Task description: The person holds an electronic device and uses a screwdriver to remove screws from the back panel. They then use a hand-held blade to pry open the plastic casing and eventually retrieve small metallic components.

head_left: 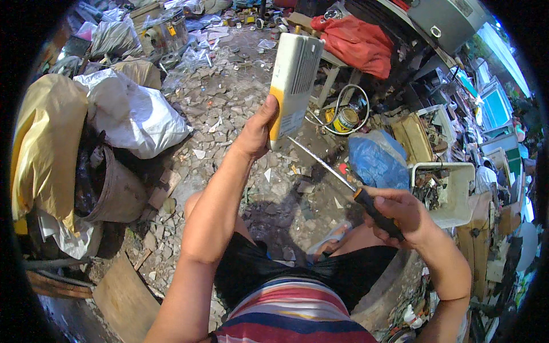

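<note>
My left hand (255,127) is closed round the lower part of a white and yellow box-shaped device (296,77). The device is held upright, slightly tilted, with a ribbed vent and a pale label on its right side. In my right hand (407,216) is a screwdriver (366,200), gripped by its black handle with an orange collar. Its long metal shaft points up and left, and the tip is close to the device's lower end. I cannot tell whether they touch. The fingers of my left hand are mostly hidden behind the device.
Broken tile pieces cover the ground ahead. White sacks (134,111) and a bucket (117,186) stand at the left. On the right are a blue plastic bag (377,160), a cream bin (457,200) of scrap, a yellow can (345,120) and a red cloth (354,43).
</note>
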`<state>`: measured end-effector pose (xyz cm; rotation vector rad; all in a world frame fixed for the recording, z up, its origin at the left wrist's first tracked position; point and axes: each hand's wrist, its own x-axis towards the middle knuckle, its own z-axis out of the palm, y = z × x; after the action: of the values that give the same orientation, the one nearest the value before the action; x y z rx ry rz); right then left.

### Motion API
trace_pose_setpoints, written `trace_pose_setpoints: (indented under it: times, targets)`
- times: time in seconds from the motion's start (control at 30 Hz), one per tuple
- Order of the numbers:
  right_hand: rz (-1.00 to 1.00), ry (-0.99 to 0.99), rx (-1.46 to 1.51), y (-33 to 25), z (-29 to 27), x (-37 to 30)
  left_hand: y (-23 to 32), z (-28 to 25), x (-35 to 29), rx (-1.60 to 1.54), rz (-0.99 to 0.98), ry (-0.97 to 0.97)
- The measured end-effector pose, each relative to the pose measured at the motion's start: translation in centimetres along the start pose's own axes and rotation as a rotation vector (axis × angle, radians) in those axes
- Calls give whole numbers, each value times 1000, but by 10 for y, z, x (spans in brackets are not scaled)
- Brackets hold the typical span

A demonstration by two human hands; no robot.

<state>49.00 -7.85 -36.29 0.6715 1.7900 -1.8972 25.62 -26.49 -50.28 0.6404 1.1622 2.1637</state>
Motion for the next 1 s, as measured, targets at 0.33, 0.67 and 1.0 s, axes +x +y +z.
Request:
trace_pose_setpoints:
  times: [0.33,0.67,1.0]
  targets:
    - [-891,534,-2043,-21,8,-6,-13,-2,12,-90,18,62]
    - [-1094,652,-687,-70,7,5,-18,22,15,-379,30,129]
    - [-830,412,-1405,-111,3,-5,-20,11,14,-412,32,134]
